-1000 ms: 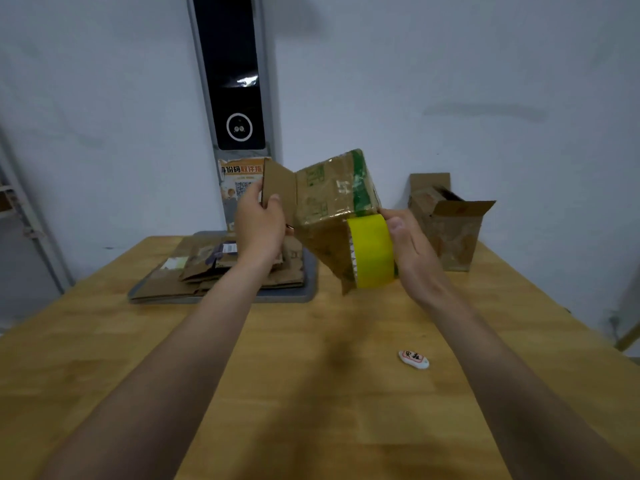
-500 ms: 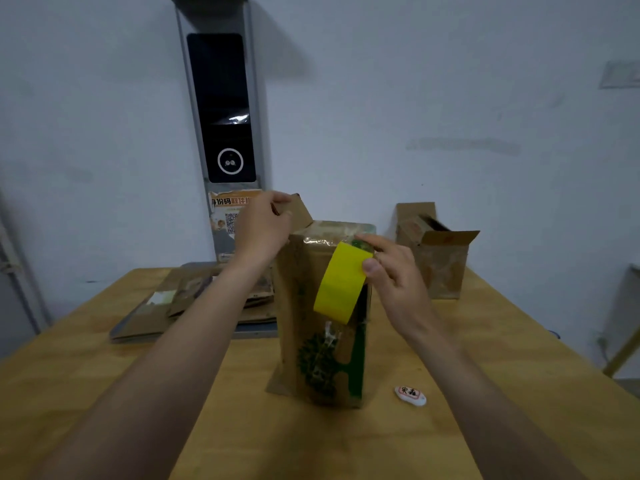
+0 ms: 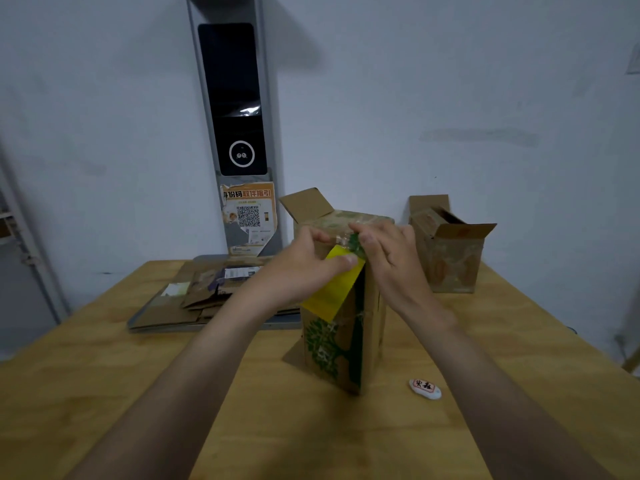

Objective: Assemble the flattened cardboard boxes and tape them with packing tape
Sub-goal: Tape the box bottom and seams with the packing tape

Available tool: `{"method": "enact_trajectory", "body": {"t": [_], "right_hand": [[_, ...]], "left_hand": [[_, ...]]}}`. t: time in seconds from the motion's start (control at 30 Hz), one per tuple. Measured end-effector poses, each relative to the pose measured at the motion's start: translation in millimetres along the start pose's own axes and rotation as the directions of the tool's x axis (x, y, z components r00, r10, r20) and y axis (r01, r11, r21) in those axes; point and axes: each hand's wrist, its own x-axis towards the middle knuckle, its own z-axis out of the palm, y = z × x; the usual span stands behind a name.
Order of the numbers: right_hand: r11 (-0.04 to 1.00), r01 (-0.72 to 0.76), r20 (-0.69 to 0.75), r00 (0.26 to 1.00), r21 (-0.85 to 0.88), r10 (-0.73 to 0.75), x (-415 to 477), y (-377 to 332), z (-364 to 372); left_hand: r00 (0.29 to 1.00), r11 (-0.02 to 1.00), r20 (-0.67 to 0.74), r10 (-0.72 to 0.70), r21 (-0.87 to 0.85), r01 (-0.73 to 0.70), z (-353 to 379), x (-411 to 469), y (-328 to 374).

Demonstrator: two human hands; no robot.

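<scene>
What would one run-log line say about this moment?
stage: taping box | box: upright on table | left hand: pinches tape | right hand: holds tape at box top

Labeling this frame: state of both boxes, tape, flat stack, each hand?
Front box: upright, one top flap open.
Back box: upright, flaps open.
Yellow tape: against front box's top corner.
Flattened cardboard: stacked flat, unassembled.
Left hand: pinches yellow tape.
Right hand: on front box's top; grip unclear.
</scene>
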Motion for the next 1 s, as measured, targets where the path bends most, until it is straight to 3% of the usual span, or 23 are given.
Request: {"method": "enact_trajectory", "body": {"t": [0.07, 0.13, 0.33, 0.57, 0.83, 1.0], "right_hand": [[1.000, -0.006, -0.015, 1.000, -0.026, 0.005, 12, 2, 3], [0.997, -0.004, -0.016, 1.000, -0.075, 0.003, 24, 5, 6], [0.988, 0.088, -0.042, 0.995, -0.124, -0.094, 29, 13, 10], [0.943, 0.195, -0.112, 0.966, -0.268, -0.232, 20, 17, 15], [0.886, 0.268, -0.023, 0.954, -0.378, -0.298, 10, 26, 8], [0.854, 0.296, -0.069, 0.932, -0.428, -0.357, 11, 28, 14]], "left_hand": [[0.986, 0.983, 0.167, 0.012, -0.181, 0.019, 12, 0, 0], [0.977, 0.957, 0.210, 0.025, -0.288, 0.038, 15, 2, 0], [0.976, 0.990, 0.217, -0.010, -0.135, 0.040, 6, 18, 5], [0.910, 0.976, 0.362, -0.200, 0.154, 0.154, -2, 33, 9], [0.893, 0.944, 0.337, -0.298, 0.242, 0.223, 2, 42, -2], [0.944, 0.980, 0.269, -0.193, 0.099, 0.172, -3, 43, -14]]}}
